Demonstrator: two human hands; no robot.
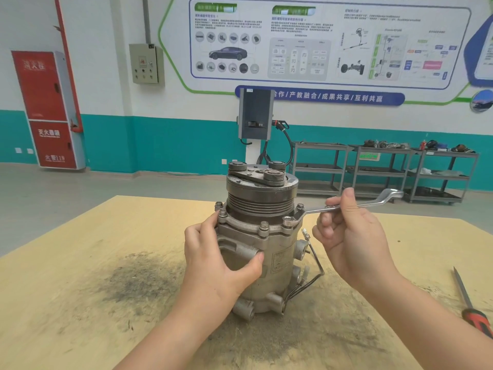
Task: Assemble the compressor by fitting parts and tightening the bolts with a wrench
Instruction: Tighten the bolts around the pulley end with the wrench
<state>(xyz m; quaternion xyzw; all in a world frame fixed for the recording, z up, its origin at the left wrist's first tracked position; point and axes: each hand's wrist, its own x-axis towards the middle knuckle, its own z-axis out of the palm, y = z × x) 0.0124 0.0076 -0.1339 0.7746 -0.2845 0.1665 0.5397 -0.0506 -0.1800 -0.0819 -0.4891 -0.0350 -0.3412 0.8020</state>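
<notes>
The compressor stands upright in the middle of the frame, on a light wooden tabletop that has a dark greasy stain around its base. Its body is dull grey cast metal, with round ports low on the front and a grooved pulley on top, under a flat clutch plate. A flange with several bolts runs around the body just below the pulley. Thin black wires hang along its right side.

The left hand grips the left side of the body, the thumb lying across the front. The right hand pinches the shaft of a silver ring wrench between the thumb and fingers. The ring end of the wrench sits on a bolt at the right front of the flange; the other end points to the upper right.

A screwdriver with a red and black handle lies at the right edge of the frame.
</notes>
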